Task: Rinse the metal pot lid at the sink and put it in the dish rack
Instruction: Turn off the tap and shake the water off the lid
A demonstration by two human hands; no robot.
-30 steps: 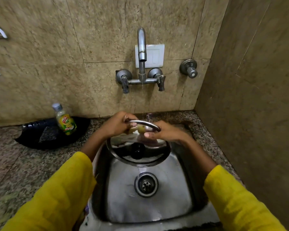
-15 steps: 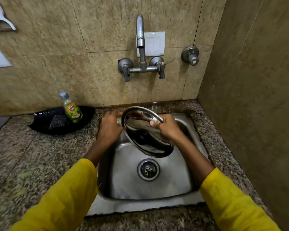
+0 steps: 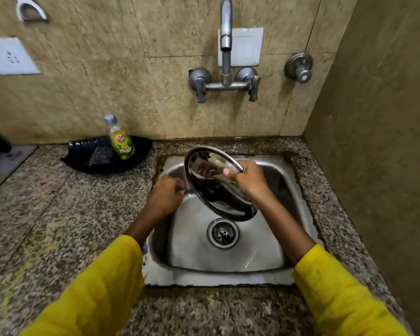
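The round metal pot lid (image 3: 216, 190) is tilted on edge over the steel sink (image 3: 228, 253), its shiny underside facing me. My right hand (image 3: 249, 181) grips its upper right rim. My left hand (image 3: 166, 195) hangs at the sink's left wall, just left of the lid, fingers curled; whether it touches the lid is unclear. No water runs from the wall tap (image 3: 226, 44) above. No dish rack is in view.
A dish-soap bottle (image 3: 120, 139) and a scrub pad (image 3: 101, 155) sit in a black tray (image 3: 83, 163) on the granite counter (image 3: 46, 214), left of the sink. A tiled side wall (image 3: 374, 141) closes in on the right. The drain (image 3: 223, 234) lies below the lid.
The lid went from flat under the tap, held in both hands, to tilted on edge in my right hand. My left hand let go and dropped to the sink's left side.
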